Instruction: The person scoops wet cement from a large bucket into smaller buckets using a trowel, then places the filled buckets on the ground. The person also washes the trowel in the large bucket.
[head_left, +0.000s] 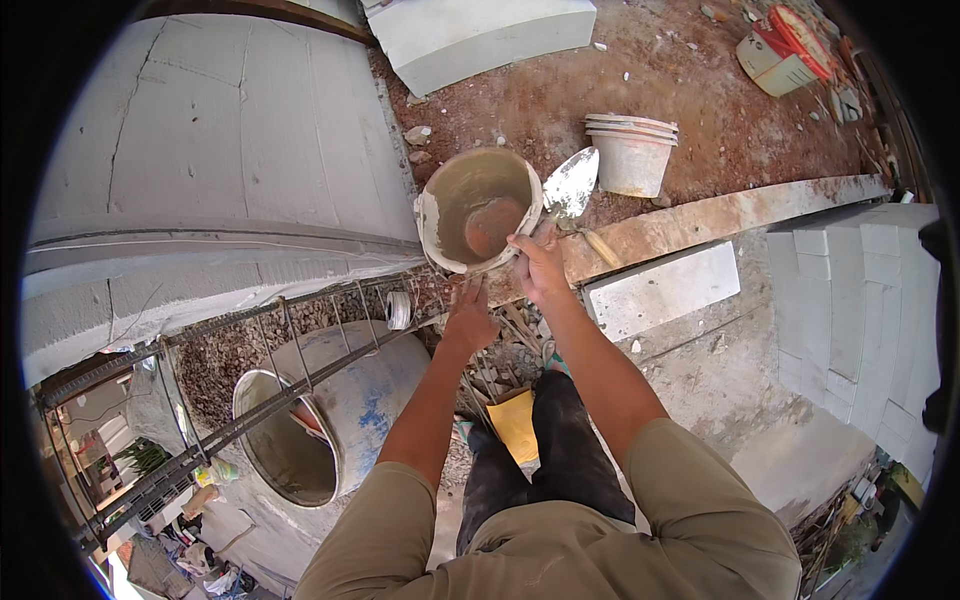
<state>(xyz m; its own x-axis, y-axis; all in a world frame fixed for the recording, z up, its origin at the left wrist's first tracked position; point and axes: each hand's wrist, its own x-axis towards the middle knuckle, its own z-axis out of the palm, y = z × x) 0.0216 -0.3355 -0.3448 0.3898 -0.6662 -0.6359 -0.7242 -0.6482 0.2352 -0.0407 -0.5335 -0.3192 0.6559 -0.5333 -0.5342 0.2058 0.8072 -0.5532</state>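
Note:
A mortar-stained bucket (444, 225) tips with its mouth towards me, over the ledge (675, 225); a reddish patch shows at its bottom. My right hand (541, 266) grips the bucket's rim on the right, thumb on the edge. Just below the bucket, my left hand (471, 315) has its fingers stretched out towards the rim; whether the fingertips touch it I cannot tell. A trowel (574, 184) with a mortar-smeared blade and a wooden handle lies right of the bucket, its handle over the ledge. Behind the trowel stand stacked white buckets (634, 161).
Rebar with stirrups (247, 420) runs along the left, above a large blue-stained drum (375, 390). White blocks lie at the top (495, 45) and beside the ledge (664, 289). A block wall (847, 300) stands right. A red-rimmed bucket (780, 60) leans farther back.

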